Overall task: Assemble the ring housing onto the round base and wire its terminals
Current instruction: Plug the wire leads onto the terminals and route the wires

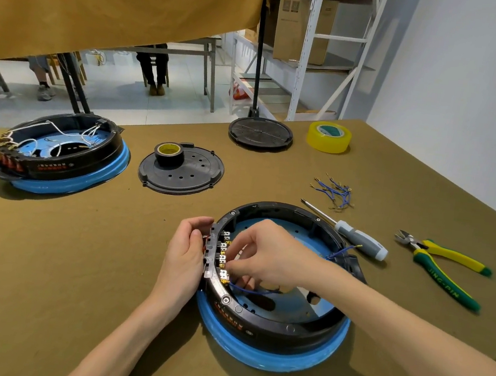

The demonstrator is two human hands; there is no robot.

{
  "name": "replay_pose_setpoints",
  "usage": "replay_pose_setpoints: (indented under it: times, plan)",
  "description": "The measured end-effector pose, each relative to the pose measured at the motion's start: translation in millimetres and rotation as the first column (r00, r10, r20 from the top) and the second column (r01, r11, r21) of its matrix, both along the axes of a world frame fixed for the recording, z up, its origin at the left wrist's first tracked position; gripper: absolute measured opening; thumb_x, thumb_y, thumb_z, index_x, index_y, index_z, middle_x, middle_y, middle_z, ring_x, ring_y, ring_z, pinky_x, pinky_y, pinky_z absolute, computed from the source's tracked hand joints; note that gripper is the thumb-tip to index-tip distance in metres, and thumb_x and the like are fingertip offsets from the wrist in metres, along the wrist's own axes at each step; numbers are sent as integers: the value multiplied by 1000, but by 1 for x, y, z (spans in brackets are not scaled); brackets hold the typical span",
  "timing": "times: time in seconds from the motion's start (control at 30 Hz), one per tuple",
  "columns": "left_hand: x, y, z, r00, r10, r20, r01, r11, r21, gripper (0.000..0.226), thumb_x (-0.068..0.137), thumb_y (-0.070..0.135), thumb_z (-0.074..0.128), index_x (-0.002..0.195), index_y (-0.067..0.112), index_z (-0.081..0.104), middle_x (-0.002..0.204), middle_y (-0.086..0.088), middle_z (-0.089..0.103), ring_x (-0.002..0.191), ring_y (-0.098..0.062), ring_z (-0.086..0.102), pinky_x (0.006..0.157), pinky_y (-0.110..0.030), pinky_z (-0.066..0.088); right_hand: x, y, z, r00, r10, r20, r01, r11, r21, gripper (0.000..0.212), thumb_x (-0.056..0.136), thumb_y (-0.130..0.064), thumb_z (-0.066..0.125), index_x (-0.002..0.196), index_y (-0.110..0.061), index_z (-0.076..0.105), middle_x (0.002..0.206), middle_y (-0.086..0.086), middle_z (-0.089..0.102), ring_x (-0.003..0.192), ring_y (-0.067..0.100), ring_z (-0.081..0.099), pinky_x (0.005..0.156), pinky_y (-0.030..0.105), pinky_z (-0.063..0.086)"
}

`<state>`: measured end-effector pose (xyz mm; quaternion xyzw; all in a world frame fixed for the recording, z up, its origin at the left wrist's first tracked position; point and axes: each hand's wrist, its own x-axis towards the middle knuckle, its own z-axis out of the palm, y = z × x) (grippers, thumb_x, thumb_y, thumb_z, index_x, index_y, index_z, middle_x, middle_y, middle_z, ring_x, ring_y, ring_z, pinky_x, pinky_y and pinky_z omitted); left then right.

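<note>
Both hands work at the left wall of the black plastic ring housing [271, 318], which already sits on the round blue base [267, 354] at the near middle of the olive-covered table [75, 260]. Going left to right, the left hand [187, 250] grips the outer wall of the ring with curled fingers, beside the row of metal terminals [224, 255]. The right hand [266, 257] reaches inside the ring and seems to pinch something small at the terminals; its fingertips hide what exactly it is. A thin blue wire [254, 289] runs from the lowest terminal under this hand.

I judge the ring stiff and rather light, best held by its outer wall as now. The wire is soft and springy, and its small lugs could slip from the fingers.

More to the right lie a grey-handled screwdriver [356, 234], a bundle of short blue wires [335, 192] and yellow-green pliers [446, 268]. The screws in the terminals are too small to see clearly.
</note>
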<state>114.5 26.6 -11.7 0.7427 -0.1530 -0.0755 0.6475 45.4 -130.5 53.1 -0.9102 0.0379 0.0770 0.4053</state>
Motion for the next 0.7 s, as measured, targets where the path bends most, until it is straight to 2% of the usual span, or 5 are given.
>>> replay_pose_setpoints:
  times: [0.07,0.17,0.23,0.43,0.7]
  plan:
    - [1,0,-1,1000,-1,-11,1,1000,-3,30,112,16,34,119,28,60,112,9,68,100,3,66,92,-31,55,0,-8,5,998,-55,23,54,998,17,3,95,-19,71,96,-18,69,70,3,76,55,9,69,54,21,54]
    - [1,-1,-1,1000,4,-26,-5,1000,-10,30,112,16,34,117,30,60,111,11,68,98,6,66,90,-30,55,1,-15,4,963,-79,257,150,950,-272,7,93,-30,69,97,-24,72,85,-8,66,78,9,63,68,31,52]
    - [1,-1,-1,1000,7,-24,-7,1000,-14,31,112,15,34,116,31,60,110,13,68,98,7,66,88,-26,54,4,-14,0,968,-6,252,112,907,-405,18,93,-35,69,109,-26,71,99,-5,57,93,13,55,79,33,49]
    - [2,-1,-1,1000,14,-26,-14,1000,-8,30,112,15,35,117,30,60,112,11,68,98,7,65,92,-29,54,25,-13,0,995,-103,-12,103,994,-22,22,87,-27,80,107,-19,77,92,-4,76,84,9,71,76,24,56]
    - [1,-2,0,999,23,-26,-23,1000,11,30,111,15,35,124,26,60,116,11,66,109,-1,64,101,-37,54,42,-19,20,935,-73,-347,65,997,-33,16,86,-29,82,80,-16,75,59,-6,60,52,8,55,44,20,39]
